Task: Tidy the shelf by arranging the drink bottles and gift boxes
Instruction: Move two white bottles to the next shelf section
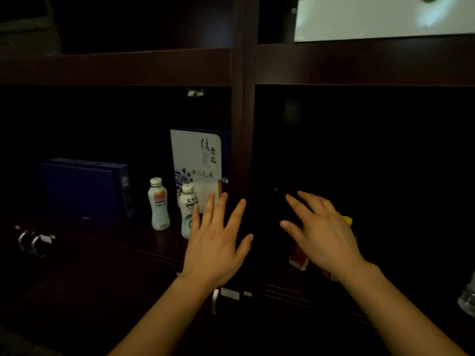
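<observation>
A dark wooden shelf [123, 242] fills the view. In its left bay stand a dark blue gift box [84, 188], a white gift box with blue flowers and black writing [198, 160], and two white drink bottles, one [158, 205] left of the other [187, 209]. My left hand [216, 242] hovers open, fingers spread, just right of the nearer bottle and in front of the white box. My right hand [321, 229] is open in the dark right bay, over a bottle with a yellow cap [347, 220] and a red label [298, 259], mostly hidden.
A vertical wooden post [243, 111] divides the two bays. Metal handles [33, 241] gleam at the lower left. A clear plastic bottle [467, 296] shows at the right edge. A pale board [380, 19] sits on the upper right shelf.
</observation>
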